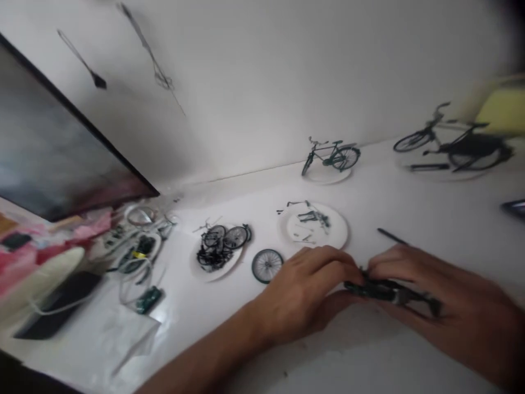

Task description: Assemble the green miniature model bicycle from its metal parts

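Observation:
My left hand [311, 287] pinches the left end of a dark green model bicycle part [383, 290]. Around its other end close the fingers of my right hand [447, 301]. The part is blurred and half covered by my fingers, so its exact shape cannot be told. A loose spoked model wheel [267, 266] lies on the white table just left of my left hand. Beyond my hands is a white plate [341, 232] with small dark and pale bicycle parts. A thin dark rod [391, 236] shows behind my right hand.
A second plate [197, 257] is heaped with black parts and wheels. Two assembled model bicycles, a small one [331, 156] and a larger one [455, 139], stand along the wall. Cables, a green item [148, 300] and a dark-framed panel [74, 131] occupy the left.

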Demonstrator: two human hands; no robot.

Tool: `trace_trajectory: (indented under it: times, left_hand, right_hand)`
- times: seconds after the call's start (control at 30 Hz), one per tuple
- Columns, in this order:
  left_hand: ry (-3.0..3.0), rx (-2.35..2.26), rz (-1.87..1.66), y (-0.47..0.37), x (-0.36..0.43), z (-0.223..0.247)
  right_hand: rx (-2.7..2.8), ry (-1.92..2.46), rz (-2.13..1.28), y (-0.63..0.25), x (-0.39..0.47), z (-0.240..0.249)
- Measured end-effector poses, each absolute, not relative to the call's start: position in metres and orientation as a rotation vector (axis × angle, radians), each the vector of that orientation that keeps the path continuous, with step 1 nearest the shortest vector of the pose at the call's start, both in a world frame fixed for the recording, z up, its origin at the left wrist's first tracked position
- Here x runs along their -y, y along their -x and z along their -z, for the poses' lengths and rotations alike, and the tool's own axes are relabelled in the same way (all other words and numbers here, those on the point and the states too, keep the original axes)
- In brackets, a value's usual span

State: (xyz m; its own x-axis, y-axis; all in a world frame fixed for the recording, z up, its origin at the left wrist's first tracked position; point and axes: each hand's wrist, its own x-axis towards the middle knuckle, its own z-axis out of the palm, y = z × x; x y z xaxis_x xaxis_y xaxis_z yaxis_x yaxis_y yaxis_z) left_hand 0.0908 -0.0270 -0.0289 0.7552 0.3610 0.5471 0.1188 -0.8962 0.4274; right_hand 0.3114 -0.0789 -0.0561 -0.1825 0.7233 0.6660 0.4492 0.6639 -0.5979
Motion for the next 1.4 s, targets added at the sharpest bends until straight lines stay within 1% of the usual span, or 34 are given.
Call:
trace_trajectory:
  times: [0.1, 0.23, 0.3, 0.43, 0.57, 0.67, 0.8, 0.93, 1.07, 1.17, 1.3, 1.4]
  left_hand:
    - [-2.572, -0.358, -0.943, -0.090, 0.028, 0.033]
    - [-2.558, -0.345, -0.997, -0.090, 0.030, 0.032]
    - [-2.547, -0.304, -0.971, -0.091, 0.031, 0.030]
    - [-2.595, -0.368, -1.036, -0.089, 0.032, 0.037]
    - [-2.637, -0.340, -1.240, -0.090, 0.032, 0.039]
    - [-2.677, -0.385, -1.279, -0.090, 0.030, 0.038]
    - [-2.760, -0.398, -1.288, -0.086, 0.027, 0.039]
    - [-2.842, -0.380, -1.320, -0.080, 0.026, 0.033]
    - [-2.919, -0.358, -1.384, -0.077, 0.023, 0.026]
    - [-2.977, -0.344, -1.444, -0.076, 0.018, 0.026]
    - [-3.058, -0.326, -1.503, -0.078, 0.017, 0.029]
    - [-3.109, -0.268, -1.516, -0.084, 0.024, 0.031]
  right_hand:
    - [1.943, 0.996, -0.302, -0.311, 0.082, 0.040]
    - [2.066, 1.065, -0.278, -0.308, 0.084, 0.036]
    - [2.087, 1.084, -0.248, -0.307, 0.087, 0.033]
    - [2.024, 1.106, -0.306, -0.304, 0.091, 0.033]
    - [1.962, 1.249, -0.257, -0.306, 0.089, 0.032]
    - [1.852, 1.379, -0.232, -0.313, 0.085, 0.028]
    - [1.707, 1.608, -0.418, -0.326, 0.081, 0.022]
    - [1.648, 1.608, -0.348, -0.333, 0.082, 0.014]
    - [1.660, 1.507, -0.629, -0.342, 0.084, 0.004]
    - [1.691, 1.430, -0.943, -0.348, 0.083, -0.002]
    - [1.436, 1.291, -1.523, -0.337, 0.084, 0.003]
    - [1.270, 1.149, -1.730, -0.318, 0.087, 0.013]
